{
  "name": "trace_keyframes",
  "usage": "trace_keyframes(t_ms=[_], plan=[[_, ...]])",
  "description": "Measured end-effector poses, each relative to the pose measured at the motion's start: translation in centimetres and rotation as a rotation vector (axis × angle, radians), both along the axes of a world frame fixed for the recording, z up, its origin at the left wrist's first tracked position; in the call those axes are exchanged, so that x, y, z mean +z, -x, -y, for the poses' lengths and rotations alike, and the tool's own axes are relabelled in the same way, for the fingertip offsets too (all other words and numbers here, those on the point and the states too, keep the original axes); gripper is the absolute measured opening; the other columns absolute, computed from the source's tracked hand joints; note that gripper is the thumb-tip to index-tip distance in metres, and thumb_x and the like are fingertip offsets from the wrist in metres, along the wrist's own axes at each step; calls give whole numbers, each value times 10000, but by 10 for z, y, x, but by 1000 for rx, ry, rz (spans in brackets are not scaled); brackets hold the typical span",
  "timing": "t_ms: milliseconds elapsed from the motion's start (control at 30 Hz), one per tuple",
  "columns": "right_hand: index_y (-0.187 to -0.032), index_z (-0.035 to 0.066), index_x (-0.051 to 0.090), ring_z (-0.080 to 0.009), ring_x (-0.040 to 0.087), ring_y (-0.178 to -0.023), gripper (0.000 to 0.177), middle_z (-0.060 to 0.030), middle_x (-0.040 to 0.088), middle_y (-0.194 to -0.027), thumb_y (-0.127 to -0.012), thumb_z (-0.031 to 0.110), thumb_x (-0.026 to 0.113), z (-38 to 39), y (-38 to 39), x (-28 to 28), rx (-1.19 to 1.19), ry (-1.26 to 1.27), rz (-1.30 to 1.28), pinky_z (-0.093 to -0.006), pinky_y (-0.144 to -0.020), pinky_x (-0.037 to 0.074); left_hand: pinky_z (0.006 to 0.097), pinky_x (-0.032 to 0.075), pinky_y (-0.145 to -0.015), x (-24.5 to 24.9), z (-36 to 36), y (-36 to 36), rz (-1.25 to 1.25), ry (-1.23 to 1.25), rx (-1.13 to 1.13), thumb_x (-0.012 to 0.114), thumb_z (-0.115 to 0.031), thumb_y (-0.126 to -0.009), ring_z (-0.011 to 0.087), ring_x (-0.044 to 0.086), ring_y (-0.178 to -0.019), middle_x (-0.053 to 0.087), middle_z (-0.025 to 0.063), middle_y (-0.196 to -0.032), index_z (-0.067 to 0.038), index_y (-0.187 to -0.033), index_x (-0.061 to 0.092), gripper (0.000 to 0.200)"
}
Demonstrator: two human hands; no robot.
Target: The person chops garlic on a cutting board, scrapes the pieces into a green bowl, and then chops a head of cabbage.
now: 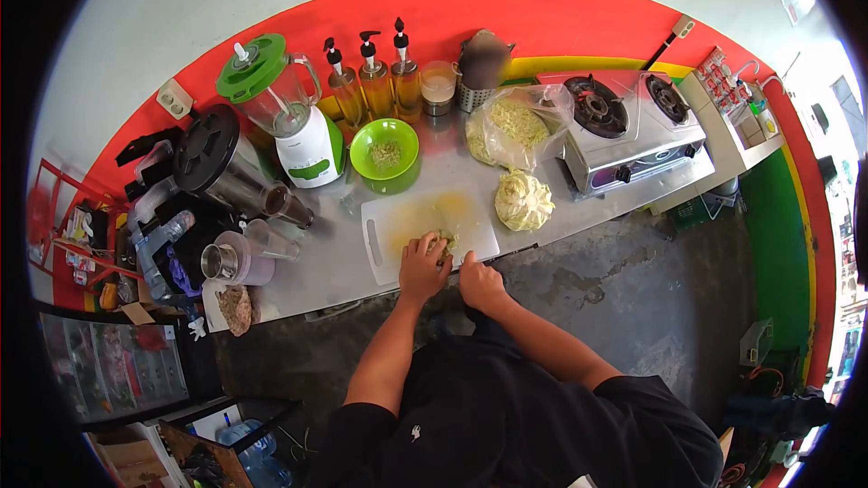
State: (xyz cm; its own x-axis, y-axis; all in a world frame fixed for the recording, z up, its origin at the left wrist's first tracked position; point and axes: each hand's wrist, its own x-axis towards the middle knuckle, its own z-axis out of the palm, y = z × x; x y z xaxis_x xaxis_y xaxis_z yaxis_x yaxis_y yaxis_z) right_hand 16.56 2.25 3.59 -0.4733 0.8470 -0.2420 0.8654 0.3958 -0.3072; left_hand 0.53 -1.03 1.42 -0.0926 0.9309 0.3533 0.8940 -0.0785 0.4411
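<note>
On the steel counter lies a white cutting board [380, 212] with yellowish stains. My left hand [424, 267] rests on its lower part, fingers bent over a small heap of chopped greens [445, 239]. My right hand [481, 284] is closed in a fist at the board's lower right edge; what it grips is too hidden to make out. A green bowl [384, 149] holding chopped pieces stands behind the board. Right of the board sits a pale cabbage [523, 201], with a clear bag of shredded cabbage [515, 123] behind it.
A green-lidded blender [308, 149] and several pump bottles [375, 81] stand at the back. The gas stove [633, 145] is at the right. A dark lidded container [212, 154], cups and a brown lump are on the left.
</note>
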Motion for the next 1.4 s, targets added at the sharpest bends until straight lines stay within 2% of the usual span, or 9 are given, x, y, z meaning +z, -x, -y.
trace_keyframes(t_ms=[300,467,567,700,1067,1167,1267,1333,1400], plan=[[-1087,-21,445,-438,728,-834,261,-266,715,-870,-961,175,562,-4,1,9,10,38,4,-500,-726,595,455,432,-973,3,4,2,40,8,-32,747,-304,-830,329,533,-1147,555,98,-1313,-83,-1224,671,458],[-1090,-28,449,-447,725,-854,263,-272,715,-876,-950,163,564,3,2,2,-19,73,-10,-514,-750,591,479,410,-1035,3,8,9,-17,123,-126,808,-312,-769,361,493,-1205,457,140,-1409,-60,-1339,589,661],[-1095,-36,451,-454,722,-876,259,-285,712,-898,-940,142,560,-8,6,8,-5,83,-13,-527,-769,586,481,414,-1040,4,8,11,-14,130,-156,821,-262,-758,370,487,-1217,439,146,-1417,-66,-1371,565,693],[-1124,-47,443,-457,720,-897,282,-305,705,-933,-925,115,560,-5,2,12,11,100,-22,-529,-778,586,470,454,-1018,9,6,17,43,141,-202,827,-218,-759,374,500,-1210,470,151,-1362,-66,-1350,588,655],[-1118,-47,446,-455,723,-880,283,-294,710,-913,-912,105,568,-4,3,15,3,118,-22,-522,-773,588,463,460,-1036,12,3,17,95,223,-164,788,-243,-811,377,505,-1210,479,169,-1374,-31,-1335,610,592],[-1115,-24,470,-400,744,-881,269,-262,726,-939,-924,135,575,5,3,14,4,88,29,-476,-750,606,460,469,-1022,9,5,14,55,180,-155,788,-228,-807,375,513,-1184,488,163,-1352,-25,-1330,605,590],[-1121,-25,468,-402,742,-896,278,-272,724,-946,-936,151,576,3,7,8,-18,86,54,-481,-765,604,454,479,-1005,10,6,9,19,138,-132,784,-201,-806,371,525,-1152,500,154,-1328,-20,-1320,602,575],[-1109,-33,445,-459,720,-901,263,-293,711,-914,-917,96,570,-5,12,9,-31,99,-50,-522,-790,584,451,480,-1001,14,9,10,16,132,-118,781,-192,-807,371,529,-1143,505,150,-1323,-21,-1316,603,565],[-1113,-27,445,-467,715,-902,259,-292,711,-914,-936,121,564,-13,8,14,6,101,-28,-529,-796,579,444,484,-993,16,10,11,31,173,-142,771,-186,-824,368,534,-1142,506,135,-1321,-41,-1319,606,542]])
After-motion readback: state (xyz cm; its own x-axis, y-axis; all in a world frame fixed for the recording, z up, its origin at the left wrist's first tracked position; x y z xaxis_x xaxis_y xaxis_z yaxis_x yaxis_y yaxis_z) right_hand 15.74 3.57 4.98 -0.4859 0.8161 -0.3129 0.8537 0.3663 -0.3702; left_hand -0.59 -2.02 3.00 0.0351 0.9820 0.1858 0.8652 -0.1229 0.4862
